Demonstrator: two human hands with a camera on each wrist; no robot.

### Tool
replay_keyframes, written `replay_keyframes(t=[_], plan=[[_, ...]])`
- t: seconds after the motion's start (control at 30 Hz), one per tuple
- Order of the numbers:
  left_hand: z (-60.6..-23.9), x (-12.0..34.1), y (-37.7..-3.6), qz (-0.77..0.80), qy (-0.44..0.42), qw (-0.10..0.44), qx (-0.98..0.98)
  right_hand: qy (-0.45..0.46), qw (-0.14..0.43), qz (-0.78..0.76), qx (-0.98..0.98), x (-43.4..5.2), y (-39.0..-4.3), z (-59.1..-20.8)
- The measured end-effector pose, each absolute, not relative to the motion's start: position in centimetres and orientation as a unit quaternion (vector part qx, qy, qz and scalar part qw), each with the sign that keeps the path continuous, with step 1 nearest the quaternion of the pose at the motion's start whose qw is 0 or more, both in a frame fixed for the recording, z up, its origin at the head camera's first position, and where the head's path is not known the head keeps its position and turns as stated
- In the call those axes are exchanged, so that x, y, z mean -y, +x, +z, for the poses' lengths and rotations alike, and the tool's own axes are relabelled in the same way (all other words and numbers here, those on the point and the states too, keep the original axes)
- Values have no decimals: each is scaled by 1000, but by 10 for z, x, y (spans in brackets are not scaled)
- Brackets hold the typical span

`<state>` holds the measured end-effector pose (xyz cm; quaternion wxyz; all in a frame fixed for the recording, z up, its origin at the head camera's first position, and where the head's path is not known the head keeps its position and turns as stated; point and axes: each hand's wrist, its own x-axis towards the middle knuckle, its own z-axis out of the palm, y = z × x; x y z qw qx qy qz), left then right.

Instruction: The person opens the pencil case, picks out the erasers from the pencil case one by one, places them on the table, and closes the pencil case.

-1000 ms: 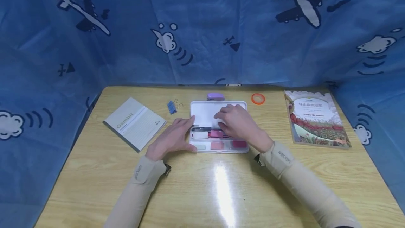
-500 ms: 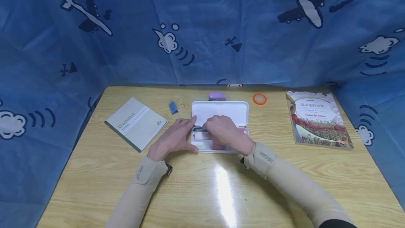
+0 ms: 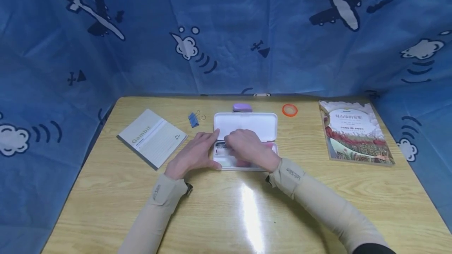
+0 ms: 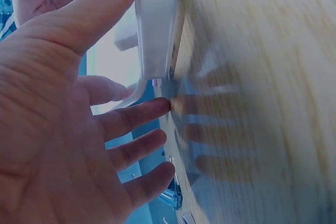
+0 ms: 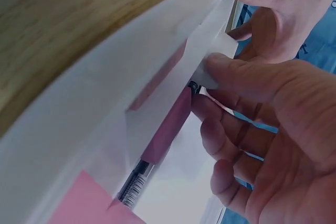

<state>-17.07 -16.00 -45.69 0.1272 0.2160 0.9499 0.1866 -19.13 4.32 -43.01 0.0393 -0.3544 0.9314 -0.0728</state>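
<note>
Pencil case [image 3: 246,120] could skid if the spread left hand [image 3: 195,152] slackens while the right hand [image 3: 250,147] pinches a white block [image 5: 204,78] inside.

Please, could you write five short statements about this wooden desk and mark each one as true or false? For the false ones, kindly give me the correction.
1. The white rectangular pencil case lies open. True.
2. The bare right hand rests on the illustrated paperback book. False: it reaches into the pencil case.
3. The bare left hand is at the left end of the pencil case. True.
4. The orange ring-shaped object lies to the left of the pencil case. False: it lies to the right.
5. The small purple rounded object lies just beyond the pencil case. True.
</note>
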Motion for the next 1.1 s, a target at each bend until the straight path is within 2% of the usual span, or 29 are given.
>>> replay_keyframes(t=[0.4,1.1], plan=[[-458,157,-170,186,210,133,-951,-325,9,-148,-934,-74,-197,-420],[-457,159,-170,186,208,141,-950,-189,16,-174,-966,-212,-210,-412]])
